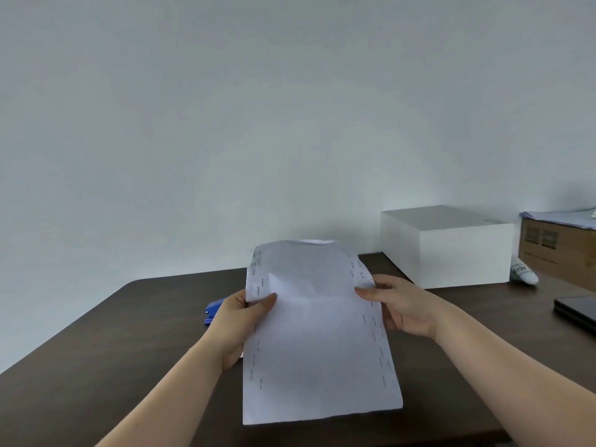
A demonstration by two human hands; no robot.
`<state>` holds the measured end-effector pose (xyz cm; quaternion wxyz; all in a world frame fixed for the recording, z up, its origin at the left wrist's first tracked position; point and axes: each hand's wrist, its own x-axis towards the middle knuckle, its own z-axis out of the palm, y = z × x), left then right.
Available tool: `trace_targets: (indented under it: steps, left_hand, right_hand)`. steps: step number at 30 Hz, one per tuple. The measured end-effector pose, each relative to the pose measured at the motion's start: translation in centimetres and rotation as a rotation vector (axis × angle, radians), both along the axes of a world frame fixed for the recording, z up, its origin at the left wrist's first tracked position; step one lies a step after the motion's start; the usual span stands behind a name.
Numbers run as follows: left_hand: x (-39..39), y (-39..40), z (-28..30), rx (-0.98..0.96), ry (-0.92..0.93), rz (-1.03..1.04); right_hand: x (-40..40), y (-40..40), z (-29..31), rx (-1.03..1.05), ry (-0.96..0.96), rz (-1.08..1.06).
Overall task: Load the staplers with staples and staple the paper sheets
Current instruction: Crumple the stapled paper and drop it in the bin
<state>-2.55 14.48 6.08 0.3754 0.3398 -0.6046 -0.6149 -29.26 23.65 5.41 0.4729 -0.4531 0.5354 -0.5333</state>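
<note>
Above the dark desk [106, 343] the paper sheets [314, 333] (rows of staples down both long edges) are held up at centre, the left hand [240, 321] pinching their nine o'clock edge, the right hand [398, 304] pinching three o'clock, a blue stapler [214, 309] just beyond the left hand.

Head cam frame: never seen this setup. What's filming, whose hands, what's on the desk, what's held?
There is no robot here. A person wears one wide-angle camera on the head, looking forward and down. Both bare hands hold up a stack of paper sheets, with rows of staples along both long edges: the left hand grips the left edge, the right hand the right. On the dark table a blue stapler lies partly hidden behind the left hand. To the right stand a white box, a cardboard box and a dark flat object.
</note>
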Motion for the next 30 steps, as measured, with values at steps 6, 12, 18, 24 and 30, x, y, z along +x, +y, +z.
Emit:
trace_targets:
  steps: [6, 12, 18, 24, 30]
  left_hand:
    - [0.2, 0.2, -0.7, -0.061, -0.083, -0.087]
    - [0.3, 0.4, -0.9, 0.105, -0.041, -0.14]
    - [-0.2, 1.5, -0.3, 0.157, -0.053, -0.165]
    - [-1.2, 2.9, 0.0, -0.121, -0.259, -0.054]
    - [-3.0, 4.7, 0.0, -0.328, -0.295, 0.024]
  right_hand:
    - [-0.6, 1.0, -0.8, -0.034, 0.089, 0.085]
    - [-1.5, 2.2, -1.2, -0.062, 0.088, 0.027]
    - [-2.3, 3.4, -1.2, 0.017, -0.034, -0.053]
    - [-2.2, 4.6, -0.6, 0.023, 0.148, -0.16]
    - [0.4, 6.3, 2.4, -0.069, 0.429, -0.138]
